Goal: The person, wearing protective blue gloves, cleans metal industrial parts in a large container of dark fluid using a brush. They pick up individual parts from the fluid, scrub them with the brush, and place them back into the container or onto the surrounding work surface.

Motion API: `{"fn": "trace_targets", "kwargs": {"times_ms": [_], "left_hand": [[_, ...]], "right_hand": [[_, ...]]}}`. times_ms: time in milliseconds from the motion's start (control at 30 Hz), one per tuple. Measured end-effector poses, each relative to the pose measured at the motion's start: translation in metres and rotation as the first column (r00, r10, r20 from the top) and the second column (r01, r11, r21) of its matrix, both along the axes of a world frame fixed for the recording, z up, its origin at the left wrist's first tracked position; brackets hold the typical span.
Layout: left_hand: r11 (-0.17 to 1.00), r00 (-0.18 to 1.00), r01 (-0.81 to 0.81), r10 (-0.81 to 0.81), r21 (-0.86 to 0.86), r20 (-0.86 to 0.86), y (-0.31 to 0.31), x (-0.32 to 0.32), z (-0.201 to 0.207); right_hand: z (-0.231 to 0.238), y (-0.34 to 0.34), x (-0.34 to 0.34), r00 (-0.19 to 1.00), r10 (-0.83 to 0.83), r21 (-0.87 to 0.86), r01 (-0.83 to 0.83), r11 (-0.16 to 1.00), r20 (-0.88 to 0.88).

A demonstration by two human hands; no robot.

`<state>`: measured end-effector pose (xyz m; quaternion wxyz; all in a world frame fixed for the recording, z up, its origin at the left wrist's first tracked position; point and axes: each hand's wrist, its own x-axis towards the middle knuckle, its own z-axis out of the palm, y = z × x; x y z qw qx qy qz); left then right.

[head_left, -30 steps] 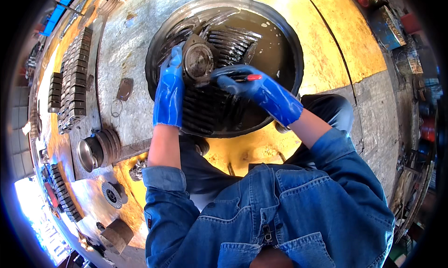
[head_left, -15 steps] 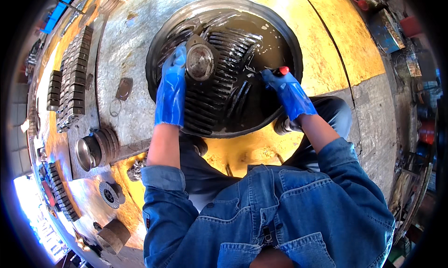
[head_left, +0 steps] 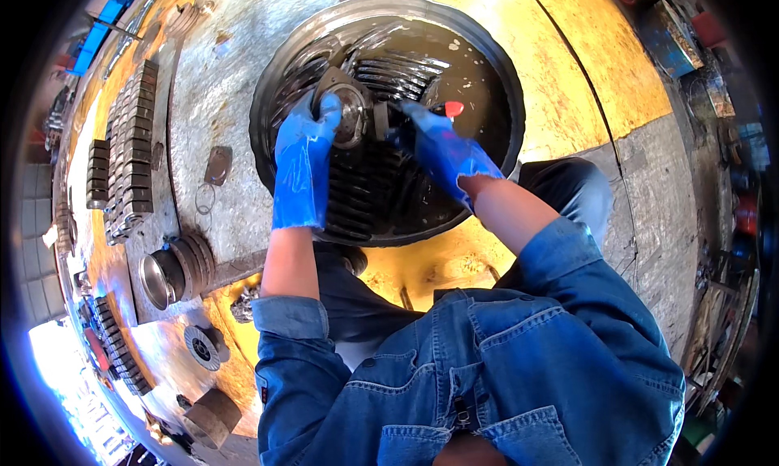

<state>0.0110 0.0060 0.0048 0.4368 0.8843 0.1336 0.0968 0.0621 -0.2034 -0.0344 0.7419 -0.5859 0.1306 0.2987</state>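
Observation:
My left hand (head_left: 303, 161), in a blue rubber glove, grips a greasy metal part (head_left: 351, 109) with a round face and a flange, tilted above a dark round basin (head_left: 269, 68). Against the part's right side, my right hand (head_left: 442, 145), gloved alike, is closed on a brush whose red handle end (head_left: 454, 109) sticks out past the fingers. The brush's head is partly hidden by the glove and the part. Beneath both hands, several dark finned metal pieces (head_left: 402, 72) lie wet in murky brown liquid (head_left: 479, 72) in the basin.
Rows of dark metal blocks (head_left: 130, 149) stand on the floor at left. Nearer are a stack of metal rings (head_left: 174, 273), a spool-like disc (head_left: 201, 347) and a short metal cylinder (head_left: 213, 417). A flat plate (head_left: 217, 166) lies left of the basin. My bent knee (head_left: 568, 194) borders it at right.
My right hand has swung left with the brush, from over the liquid to the metal part's side. My left hand has turned the part so its round face tips to the right.

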Motion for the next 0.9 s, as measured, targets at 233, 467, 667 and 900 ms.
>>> {"fn": "trace_targets", "kwargs": {"times_ms": [233, 467, 667, 900], "left_hand": [[0.885, 0.955, -0.04, 0.17, 0.463, -0.243, -0.025, 0.008, 0.019], [0.736, 0.953, 0.099, 0.124, 0.67, -0.277, -0.044, 0.018, 0.063], [0.783, 0.871, 0.316, -0.016, 0.536, -0.49, 0.029, 0.031, 0.045], [0.242, 0.603, 0.746, 0.149, 0.62, -0.783, -0.072, 0.08, 0.087]], "right_hand": [[0.035, -0.071, -0.013, 0.872, 0.419, -0.189, -0.38, 0.906, 0.255], [0.019, -0.115, 0.049, 0.912, 0.183, -0.072, -0.169, 0.983, 0.368], [0.037, -0.098, 0.072, 0.848, 0.303, -0.17, -0.254, 0.952, 0.434], [0.009, -0.107, 0.091, 0.867, 0.273, -0.108, -0.251, 0.962, 0.416]]}}
